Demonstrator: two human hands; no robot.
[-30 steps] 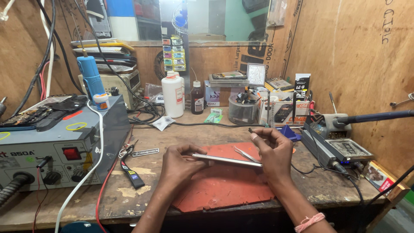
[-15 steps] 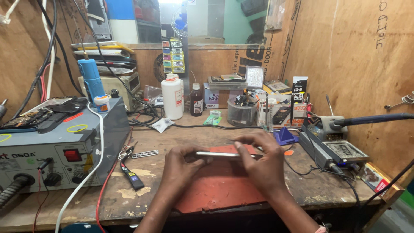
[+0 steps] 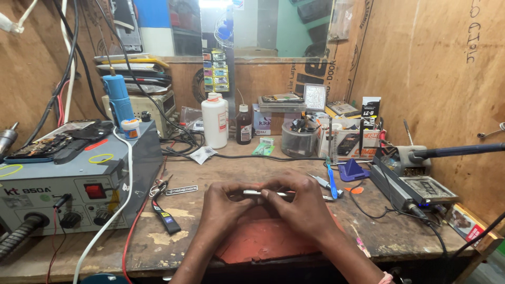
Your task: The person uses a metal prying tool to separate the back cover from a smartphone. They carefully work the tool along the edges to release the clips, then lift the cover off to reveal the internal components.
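Note:
My left hand (image 3: 223, 206) and my right hand (image 3: 299, 208) meet over a red work mat (image 3: 263, 239) at the front middle of the wooden bench (image 3: 236, 168). Together they grip a thin flat silver device (image 3: 256, 193), seen edge-on, with the fingertips of both hands pinched along its top edge. Most of the device is hidden behind my fingers. My forearms reach in from the bottom of the view.
A grey hot-air rework station (image 3: 73, 179) stands at the left with a blue handle (image 3: 118, 102) on top. A white bottle (image 3: 214, 120) and a dark bottle (image 3: 243, 125) stand behind. Tweezers (image 3: 160, 186), a blue tool (image 3: 331, 181), a soldering stand (image 3: 410, 173) lie around.
My right hand has slid left along the silver device until it touches my left hand. The device has dropped slightly lower and is now mostly covered by my fingers.

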